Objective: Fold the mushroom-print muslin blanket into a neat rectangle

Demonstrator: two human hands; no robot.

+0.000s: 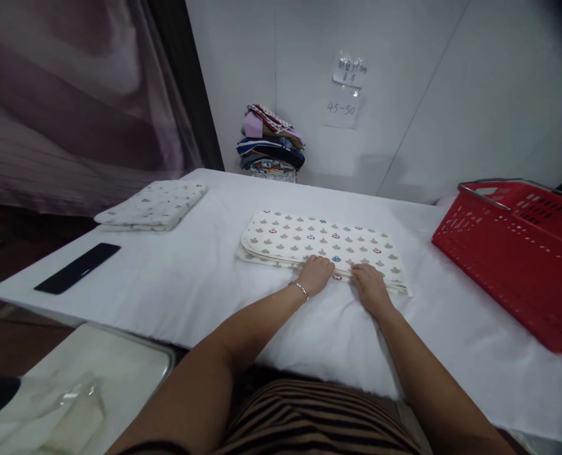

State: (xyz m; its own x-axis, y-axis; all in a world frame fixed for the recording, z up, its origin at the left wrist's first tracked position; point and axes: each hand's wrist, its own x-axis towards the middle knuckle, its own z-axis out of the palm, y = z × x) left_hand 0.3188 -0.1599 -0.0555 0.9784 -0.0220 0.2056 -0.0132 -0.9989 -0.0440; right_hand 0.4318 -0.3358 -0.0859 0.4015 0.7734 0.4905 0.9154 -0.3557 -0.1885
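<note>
A folded white cloth with a grey, red and blue print (pixel 309 237) lies in the middle of the white-covered table (pixel 205 303). At its near edge, my left hand (pixel 315 274), with a bracelet on the wrist, has its fingers curled over the fabric. Close beside it on the right, my right hand (pixel 370 285) grips the same edge, fingers bent on top. Both thumbs are hidden. A second folded white cloth (pixel 160 205) with a sparse print rests at the table's far left.
A red basket (pixel 513 253) stands at the right. A dark flat slab (pixel 78 268) lies near the left edge. Behind the table is a stack of folded fabrics (pixel 272 148) by the wall. A white surface with plastic wrap (pixel 86 404) is at lower left.
</note>
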